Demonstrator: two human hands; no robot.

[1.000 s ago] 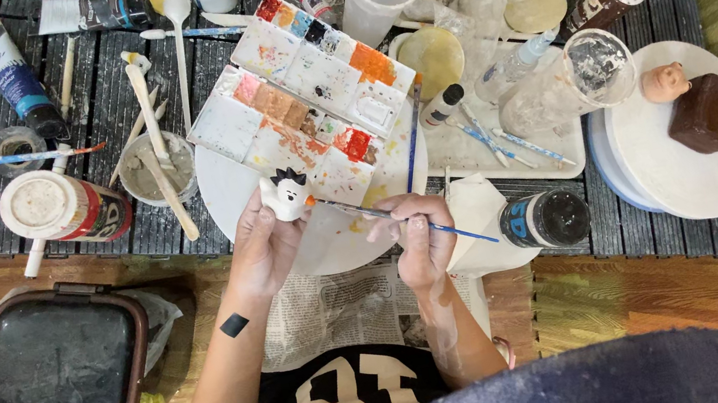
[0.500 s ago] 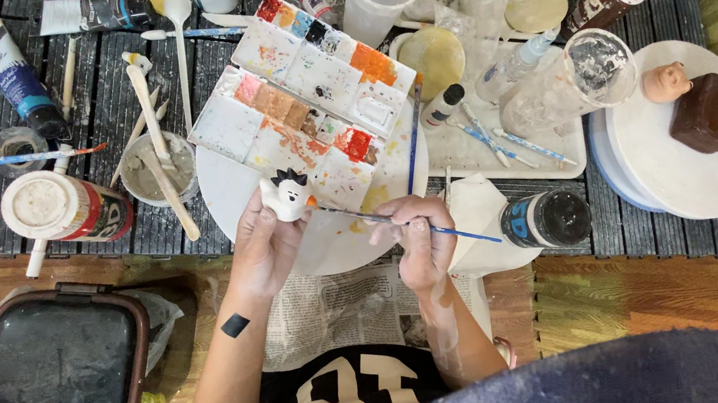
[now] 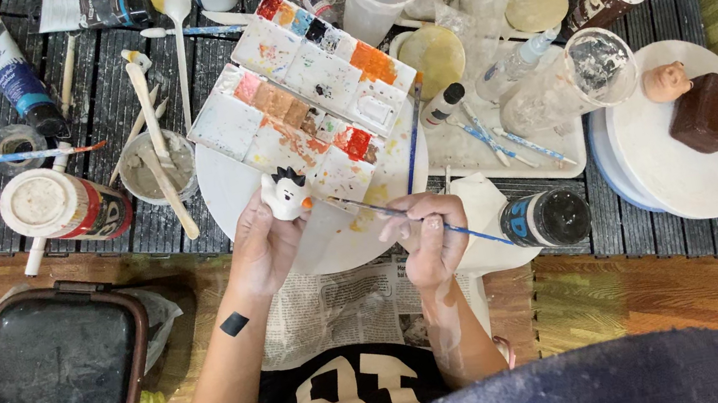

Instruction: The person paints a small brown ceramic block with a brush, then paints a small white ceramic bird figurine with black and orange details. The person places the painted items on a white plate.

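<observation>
Two hands busy at frame centre; left hand [image 3: 261, 248] clamped on small white figurine [image 3: 286, 195]; right hand [image 3: 429, 238] pinching blue paintbrush [image 3: 411, 219], tip touching figurine, below paint palette [image 3: 301, 94].

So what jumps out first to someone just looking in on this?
The small white figurine in the left hand, with the thin blue-handled brush from the right hand touching it. Right behind sits the stained paint palette, and at far right a brown block on a white round board.

Scene is evenly, brightly lit from above; shadows soft, focus sharp, slight bending seen at edges.
</observation>
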